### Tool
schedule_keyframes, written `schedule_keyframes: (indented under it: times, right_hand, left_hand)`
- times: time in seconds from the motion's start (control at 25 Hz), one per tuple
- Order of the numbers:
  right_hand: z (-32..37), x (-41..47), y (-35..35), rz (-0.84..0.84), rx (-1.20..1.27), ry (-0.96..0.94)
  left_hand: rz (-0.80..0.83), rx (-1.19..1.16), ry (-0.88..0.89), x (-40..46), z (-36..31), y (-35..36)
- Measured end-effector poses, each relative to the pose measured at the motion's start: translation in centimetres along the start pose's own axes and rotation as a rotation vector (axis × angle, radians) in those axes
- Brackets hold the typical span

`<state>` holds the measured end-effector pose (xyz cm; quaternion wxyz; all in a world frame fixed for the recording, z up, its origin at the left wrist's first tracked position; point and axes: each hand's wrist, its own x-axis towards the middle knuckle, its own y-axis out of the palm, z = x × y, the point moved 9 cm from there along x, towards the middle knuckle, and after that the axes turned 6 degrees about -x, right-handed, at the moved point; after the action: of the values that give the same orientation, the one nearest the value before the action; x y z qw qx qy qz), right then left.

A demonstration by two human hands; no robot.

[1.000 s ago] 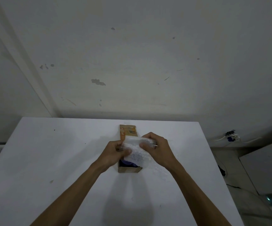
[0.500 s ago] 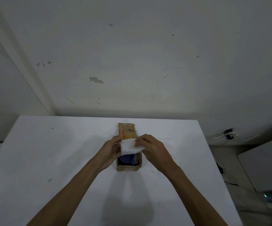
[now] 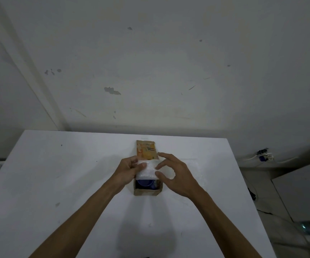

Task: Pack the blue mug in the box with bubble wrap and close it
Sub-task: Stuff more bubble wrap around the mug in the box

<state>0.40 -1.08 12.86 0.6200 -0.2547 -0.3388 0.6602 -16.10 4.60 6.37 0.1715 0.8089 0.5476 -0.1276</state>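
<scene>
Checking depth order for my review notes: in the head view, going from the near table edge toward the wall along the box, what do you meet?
Cardboard box front wall → blue mug inside it → bubble wrap over the far part of the opening → raised printed flap → bare white table.

Mug [image 3: 146,183] in box [image 3: 146,191] mid-table [image 3: 57,183] — bubble wrap [image 3: 147,169] over its far half.
</scene>
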Motion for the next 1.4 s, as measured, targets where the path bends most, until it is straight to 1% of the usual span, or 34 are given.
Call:
schedule_keyframes:
  times: [0.08,0.2,0.44,0.52,0.6,0.64,0.76,0.8,0.88,0.96,1.0,1.08,1.2,1.28,1.32,1.4]
  right_hand:
    - [-0.7,0.2,0.9,0.110,0.078,0.087]
    - [-0.9,0.2,2.0,0.211,0.115,0.104]
    - [-0.9,0.7,2.8,0.290,0.051,0.142]
    - [-1.0,1.0,3.0,0.301,0.002,0.151]
    - [-1.3,1.1,3.3,0.301,-0.044,0.158]
    - [-1.6,1.2,3.4,0.303,-0.052,0.161]
    - [-2.1,1.5,3.6,0.315,-0.069,0.164]
    - [-2.2,1.7,3.6,0.317,-0.078,0.159]
    - [-2.3,2.0,4.0,0.331,-0.089,0.149]
    - [-2.3,2.4,4.6,0.343,-0.086,0.136]
    - [-2.4,2.6,4.8,0.344,-0.080,0.129]
    - [-2.5,3.3,5.0,0.333,-0.086,0.109]
    - [-2.5,4.0,5.2,0.294,-0.075,0.072]
    - [-2.9,4.3,5.7,0.289,-0.040,0.083]
    - [-3.2,4.4,6.1,0.293,-0.056,0.099]
    - [-4.1,4.4,6.9,0.301,-0.187,0.132]
  left_hand:
    - [0.044,0.041,-0.009,0.1,0.2,0.2]
    - [0.081,0.042,-0.017,0.2,0.7,0.2]
    - [-0.029,-0.133,-0.091,-0.3,1.6,0.1]
    - [-0.040,-0.129,-0.098,-0.2,1.7,0.0]
    - [-0.010,-0.019,-0.063,-0.2,1.3,0.1]
    - [0.016,0.086,-0.015,-0.2,1.0,0.2]
    - [0.078,0.480,0.209,-0.1,-0.5,0.1]
    - [0.107,0.564,0.268,-0.1,-0.8,0.2]
    - [0.153,0.741,0.351,0.1,-1.3,0.5]
    - [0.162,0.966,0.431,0.4,-1.9,1.0]
    - [0.162,1.040,0.464,0.5,-2.1,1.3]
    - [0.141,1.080,0.492,0.7,-2.3,1.4]
    - [0.094,1.063,0.482,1.2,-2.0,1.2]
    - [0.052,1.022,0.468,1.6,-1.6,0.9]
    - [0.028,0.998,0.451,1.9,-1.3,0.5]
    - [-0.026,0.968,0.377,2.3,-0.2,-0.5]
